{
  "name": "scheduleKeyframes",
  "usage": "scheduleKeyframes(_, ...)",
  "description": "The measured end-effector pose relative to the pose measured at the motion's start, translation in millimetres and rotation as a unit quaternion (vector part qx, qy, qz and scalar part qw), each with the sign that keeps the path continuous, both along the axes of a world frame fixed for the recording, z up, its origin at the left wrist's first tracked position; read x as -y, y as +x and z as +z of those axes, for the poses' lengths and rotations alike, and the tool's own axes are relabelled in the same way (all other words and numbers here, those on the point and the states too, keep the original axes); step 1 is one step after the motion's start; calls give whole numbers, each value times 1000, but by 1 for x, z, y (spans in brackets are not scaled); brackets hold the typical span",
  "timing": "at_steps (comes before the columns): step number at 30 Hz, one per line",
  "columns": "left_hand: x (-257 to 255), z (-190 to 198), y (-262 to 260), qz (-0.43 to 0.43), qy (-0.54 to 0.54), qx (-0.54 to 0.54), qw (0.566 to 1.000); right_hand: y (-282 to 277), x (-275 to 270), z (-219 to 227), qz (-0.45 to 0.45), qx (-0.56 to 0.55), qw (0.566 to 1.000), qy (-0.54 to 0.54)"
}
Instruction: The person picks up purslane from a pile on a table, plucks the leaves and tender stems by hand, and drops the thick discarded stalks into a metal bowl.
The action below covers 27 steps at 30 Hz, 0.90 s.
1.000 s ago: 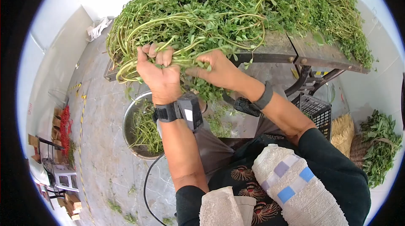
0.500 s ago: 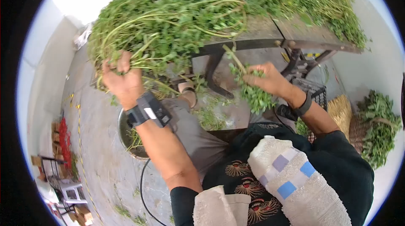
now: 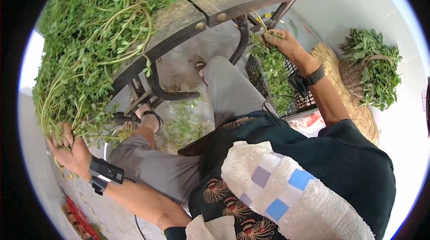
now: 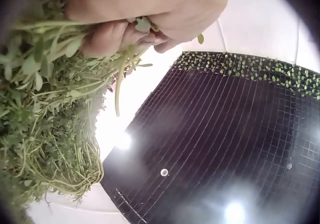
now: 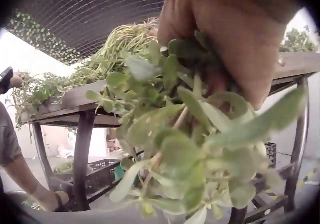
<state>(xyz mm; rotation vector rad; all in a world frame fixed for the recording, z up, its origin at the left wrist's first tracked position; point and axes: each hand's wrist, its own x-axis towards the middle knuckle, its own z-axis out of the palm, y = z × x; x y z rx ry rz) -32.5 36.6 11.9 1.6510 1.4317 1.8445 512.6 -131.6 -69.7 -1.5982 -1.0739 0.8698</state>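
Observation:
Green leafy stems lie in a big heap (image 3: 89, 47) on the table. At the heap's lower left edge, my left hand (image 3: 74, 152) has its fingers curled round some stems; in the left wrist view the hand (image 4: 145, 13) pinches thin stems beside the pile (image 4: 45, 114). My right hand (image 3: 289, 47) holds a leafy bunch (image 3: 273, 63) by its stems, over a black crate (image 3: 257, 78). In the right wrist view the fist (image 5: 230, 33) grips that bunch (image 5: 185, 149), leaves hanging down.
The table's dark metal edge (image 3: 174, 38) curves across, its legs below. Right of the crate are a straw bundle (image 3: 329, 56) and a woven basket (image 3: 351, 78) with leafy greens. Scattered greens (image 3: 183, 123) lie on the floor near a sandalled foot (image 3: 152, 116).
My right hand has left the heap with a bunch and moved right, over the crate. The left hand stays at the heap's edge. The head view has turned to the right.

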Motion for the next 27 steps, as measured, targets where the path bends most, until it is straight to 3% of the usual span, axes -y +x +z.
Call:
scheduleKeyframes(1, 1, 2, 5, -51, 6, 164, 985, 2, 4, 1, 14, 20, 1000, 0)
scheduleKeyframes(2, 2, 2, 9, -100, 10, 325, 941, 4, 8, 3, 10, 22, 1000, 0)
scheduleKeyframes(3, 2, 0, 11, -103, 10, 325, 940, 3, 13, 3, 45, 12, 999, 11)
scheduleKeyframes(6, 8, -6, 6, -273, 66, 15, 960, -26, 8, 18, 99, 7, 994, 42)
scheduleKeyframes(8, 21, 11, 37, -289, 72, 24, 954, -59, -8, 40, 186, 16, 982, 41)
scheduleKeyframes(9, 30, 29, 56, -226, -83, 171, 955, -78, -18, 50, 206, 59, 975, 55)
scheduleKeyframes(10, 35, 43, 69, -152, -228, 316, 908, -97, -31, 62, 218, 58, 972, 69)
scheduleKeyframes(12, 32, 41, 73, -157, -223, 333, 903, -137, -57, 82, 316, 134, 930, 133)
scheduleKeyframes(15, 27, 33, 59, -248, -232, 312, 887, -192, -94, 94, 361, 167, 907, 135)
scheduleKeyframes(18, 32, 36, 64, -243, -219, 312, 892, -239, -122, 97, 402, 94, 874, 256)
scheduleKeyframes(20, 32, 33, 61, -379, -227, 312, 841, -263, -132, 104, 401, 89, 876, 252)
scheduleKeyframes(27, 32, 30, 60, -362, -217, 324, 847, -299, -149, 104, 443, 144, 857, 223)
